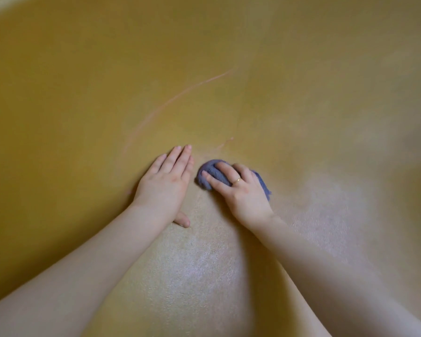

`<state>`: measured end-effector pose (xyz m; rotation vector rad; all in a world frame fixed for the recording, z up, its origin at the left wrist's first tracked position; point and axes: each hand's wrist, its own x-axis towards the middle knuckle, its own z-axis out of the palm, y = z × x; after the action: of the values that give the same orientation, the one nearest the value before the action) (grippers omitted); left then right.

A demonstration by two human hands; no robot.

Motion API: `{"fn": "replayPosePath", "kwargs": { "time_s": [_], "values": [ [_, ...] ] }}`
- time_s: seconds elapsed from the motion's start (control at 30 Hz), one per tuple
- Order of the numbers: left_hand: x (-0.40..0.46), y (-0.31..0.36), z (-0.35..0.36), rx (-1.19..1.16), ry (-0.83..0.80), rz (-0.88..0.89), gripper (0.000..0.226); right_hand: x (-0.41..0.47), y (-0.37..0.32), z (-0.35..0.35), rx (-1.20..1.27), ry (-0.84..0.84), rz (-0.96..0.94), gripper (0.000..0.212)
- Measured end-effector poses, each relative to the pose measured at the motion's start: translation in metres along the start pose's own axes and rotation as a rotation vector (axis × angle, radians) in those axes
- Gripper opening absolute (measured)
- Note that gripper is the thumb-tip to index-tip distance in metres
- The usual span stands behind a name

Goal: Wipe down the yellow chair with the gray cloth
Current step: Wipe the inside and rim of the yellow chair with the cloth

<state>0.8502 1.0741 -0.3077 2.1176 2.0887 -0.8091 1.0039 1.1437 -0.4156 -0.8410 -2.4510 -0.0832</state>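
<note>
Pressure should stay even: the right hand (238,188) curls its fingers (225,170) over the bunched gray cloth (208,175), pinning it to the yellow chair (83,93), so overlapping strokes would serve best; just left, the left hand (165,183) lies flat, fingers straight and together

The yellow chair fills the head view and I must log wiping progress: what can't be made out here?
- Yellow chair: its outline and edges are cut off by the frame; only surface shows.
- Gray cloth: mostly covered by the right hand, so its size and the patch beneath are hidden.
- Chair under the flat left hand and forearms: hidden.
- Pale streaks: dirt or scratch, too faint to tell.
</note>
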Motion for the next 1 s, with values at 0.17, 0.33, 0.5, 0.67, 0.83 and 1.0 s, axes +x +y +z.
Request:
{"fn": "replayPosePath", "kwargs": {
  "time_s": [0.17,0.33,0.5,0.67,0.83,1.0],
  "values": [
    [0.003,0.0,0.003,-0.008,-0.014,-0.004,0.134,0.053,0.036,-0.008,-0.072,0.151,0.273,0.045],
    [0.0,0.001,0.0,-0.022,-0.011,-0.011,0.133,0.025,-0.017,-0.003,0.114,0.101,0.275,0.045],
    [-0.002,0.003,-0.003,-0.027,-0.012,-0.01,0.13,-0.01,-0.031,-0.011,0.207,-0.043,0.084,0.04],
    [0.001,0.001,0.0,-0.032,-0.007,-0.001,0.132,0.04,0.033,-0.014,-0.132,0.101,-0.021,0.04],
    [0.001,0.001,0.0,-0.033,-0.027,-0.01,0.132,0.095,0.058,-0.024,-0.178,0.384,0.361,0.042],
    [-0.005,0.002,-0.007,-0.019,-0.02,-0.021,0.116,0.069,-0.04,0.002,0.144,0.259,0.401,0.044]
  ]
}}
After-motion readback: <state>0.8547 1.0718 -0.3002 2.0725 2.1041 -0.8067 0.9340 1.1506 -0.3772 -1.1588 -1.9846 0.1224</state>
